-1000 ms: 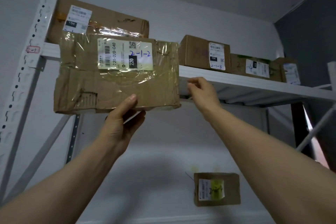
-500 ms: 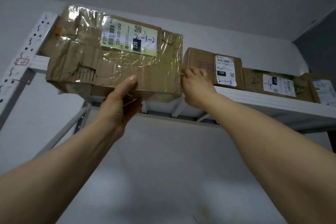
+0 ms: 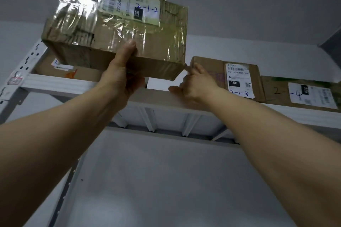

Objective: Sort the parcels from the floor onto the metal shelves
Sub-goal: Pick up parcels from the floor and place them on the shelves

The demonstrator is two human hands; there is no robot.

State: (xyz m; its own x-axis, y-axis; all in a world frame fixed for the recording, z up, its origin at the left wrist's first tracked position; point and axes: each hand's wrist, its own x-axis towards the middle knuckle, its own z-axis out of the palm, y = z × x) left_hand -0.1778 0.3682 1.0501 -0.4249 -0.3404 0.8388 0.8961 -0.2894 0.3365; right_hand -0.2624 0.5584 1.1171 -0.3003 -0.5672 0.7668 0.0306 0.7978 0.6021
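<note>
The taped parcel [image 3: 118, 29] marked 2-1-2 is held tilted above the top metal shelf [image 3: 55, 84], over a box [image 3: 83, 73] already lying there. The left hand [image 3: 123, 79] alone grips its lower edge, thumb on the front; the right hand [image 3: 197, 86] holds nothing, fingers loose, one fingertip at the parcel's corner. On slick tape, that one-handed hold could slip and drop it

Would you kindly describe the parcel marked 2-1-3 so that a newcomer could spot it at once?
Look at the white metal shelf overhead. Just right of the right hand stands a small brown parcel. Unlike the tape-wrapped parcel held up on its left and the flatter parcel on its right, its label shows a black 15H box and 2-1-3 in blue.
</note>
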